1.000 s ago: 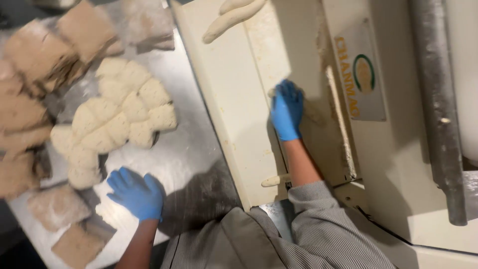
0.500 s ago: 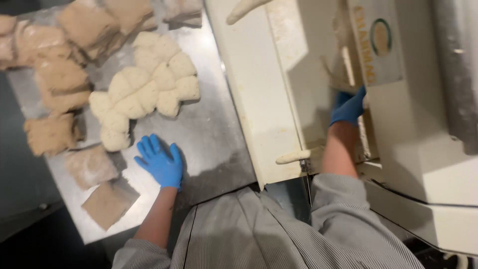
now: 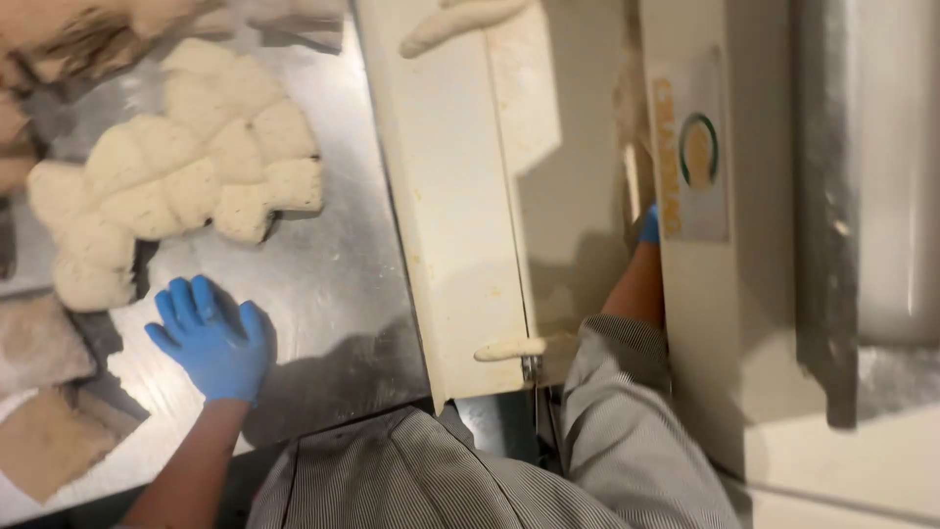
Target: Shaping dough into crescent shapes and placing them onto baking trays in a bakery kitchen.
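Two blue-gloved hands show, one on each side of the cream moulding machine [image 3: 441, 225]. The left hand [image 3: 211, 338] lies flat and spread on the steel table [image 3: 333, 304], to the left of the machine's long cream tray, fingers released and gripping nothing. Just above it on the table, further from the person, sits a cluster of pale dough pieces [image 3: 176, 186], apart from the glove but close to it. Left of the hand, at the table's near corner, are flattened brownish dough squares [image 3: 44, 446].

The right hand [image 3: 649, 225] reaches into the slot between the tray and the machine's housing with the round green emblem [image 3: 699, 150]; only a sliver of blue glove shows past the forearm, so I cannot tell whether it is clenched or loose, or whether it holds anything. A rolled length of dough [image 3: 460, 22] lies at the far end of the tray, and a small dough scrap [image 3: 509, 349] rests at the tray's near edge, beside the striped sleeve [image 3: 612, 392].

Against half a second ago, the left hand has kept its flat rest on the table below the dough cluster, while the right hand has gone deeper into the machine: more of the glove showed then, less now. A second ago that hand lay open on the tray itself.
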